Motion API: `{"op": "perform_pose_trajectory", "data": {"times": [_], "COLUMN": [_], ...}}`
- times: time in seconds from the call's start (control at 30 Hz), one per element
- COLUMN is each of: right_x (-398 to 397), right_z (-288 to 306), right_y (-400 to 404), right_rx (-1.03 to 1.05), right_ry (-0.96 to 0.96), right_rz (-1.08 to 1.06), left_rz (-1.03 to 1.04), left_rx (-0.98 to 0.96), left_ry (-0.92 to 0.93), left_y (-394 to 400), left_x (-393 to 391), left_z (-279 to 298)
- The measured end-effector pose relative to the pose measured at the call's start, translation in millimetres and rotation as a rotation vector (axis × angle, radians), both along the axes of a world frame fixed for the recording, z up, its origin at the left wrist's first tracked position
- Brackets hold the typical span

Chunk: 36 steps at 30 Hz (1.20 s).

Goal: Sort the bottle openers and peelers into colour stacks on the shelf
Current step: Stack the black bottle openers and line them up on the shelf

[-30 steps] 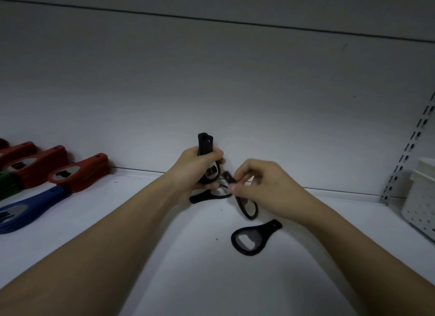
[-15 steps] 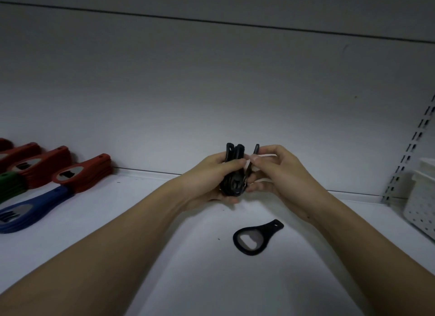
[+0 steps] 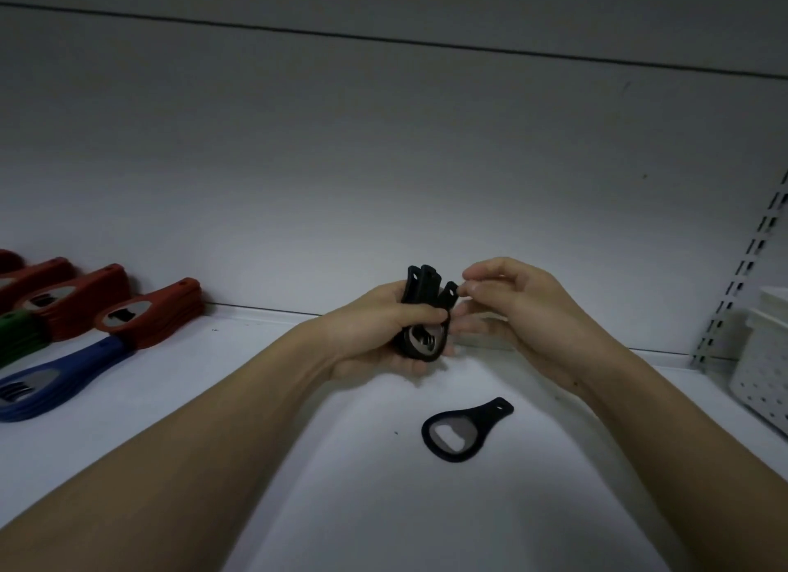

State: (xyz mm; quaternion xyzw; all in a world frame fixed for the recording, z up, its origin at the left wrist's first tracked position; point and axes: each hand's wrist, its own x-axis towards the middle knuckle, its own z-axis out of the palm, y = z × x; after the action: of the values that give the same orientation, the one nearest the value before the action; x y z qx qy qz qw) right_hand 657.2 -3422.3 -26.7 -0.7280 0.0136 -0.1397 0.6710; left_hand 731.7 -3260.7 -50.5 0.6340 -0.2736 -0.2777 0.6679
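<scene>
Clamped in the left hand [image 3: 375, 328] is a bundle of black bottle openers [image 3: 424, 311], handles upright; the right hand [image 3: 511, 311], at its 3 o'clock, pinches the outermost handle tip with thumb and forefinger — squaring it into the bundle, I judge. Next comes gathering the loose black opener [image 3: 462, 431] — flat on the shelf [image 3: 341, 507] at 5 o'clock from the grip, well apart.

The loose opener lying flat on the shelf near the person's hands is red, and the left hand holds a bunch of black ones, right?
Not quite. The head view shows the loose opener on the shelf is black, not red. The left hand does hold a bunch of black ones.
</scene>
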Motion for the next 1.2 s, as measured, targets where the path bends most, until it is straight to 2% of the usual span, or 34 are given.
{"op": "perform_pose_trajectory", "data": {"times": [0.1, 0.17, 0.27, 0.33, 0.43, 0.53, 0.7, 0.83, 0.93, 1.0, 1.1, 1.2], "right_x": [-4.9, -12.1, -22.4, -23.7, -21.6, -18.4, -15.0, -11.7, -6.8, -2.8, 3.8, 12.2], "right_z": [5.6, 9.8, 11.6, 10.3, 7.5, 4.2, 6.5, 9.2, 3.7, 0.6, -6.1, -27.2], "right_y": [-14.0, -24.7, -32.8, -34.0, -32.2, -30.9, -30.2, -25.6, -19.2, -16.7, -11.2, -2.7], "right_rx": [-0.469, -0.702, -0.865, -0.913, -1.022, -0.983, -0.683, -0.484, -0.401, -0.344, -0.291, -0.472], "right_ry": [0.068, 0.265, 0.566, 0.615, 0.581, 0.511, 0.296, 0.097, 0.013, -0.024, -0.049, -0.074], "right_rz": [-0.011, 0.171, 0.4, 0.414, 0.433, 0.431, 0.403, 0.287, 0.209, 0.139, 0.015, -0.107], "left_rz": [0.096, 0.158, 0.197, 0.194, 0.189, 0.18, 0.096, -0.121, -0.255, -0.222, -0.057, 0.136], "left_rx": [-0.064, -0.088, -0.079, -0.072, -0.038, -0.005, 0.105, 0.208, 0.144, 0.084, 0.04, -0.083], "left_ry": [0.051, 0.054, 0.016, -0.002, -0.041, -0.049, -0.037, 0.054, 0.062, 0.062, 0.031, 0.011], "left_y": [1.5, 3.2, 4.9, 4.8, 4.7, 4.1, 5.3, 2.7, 0.0, 0.3, 0.7, 5.2], "left_x": [4.1, 7.1, 10.0, 10.5, 10.6, 8.0, 3.4, -8.2, -14.7, -16.0, -11.3, -3.0], "left_z": [2.2, 2.1, 1.5, 1.0, -0.1, 0.5, -0.1, -0.3, 3.7, 5.5, 6.7, 13.5]}}
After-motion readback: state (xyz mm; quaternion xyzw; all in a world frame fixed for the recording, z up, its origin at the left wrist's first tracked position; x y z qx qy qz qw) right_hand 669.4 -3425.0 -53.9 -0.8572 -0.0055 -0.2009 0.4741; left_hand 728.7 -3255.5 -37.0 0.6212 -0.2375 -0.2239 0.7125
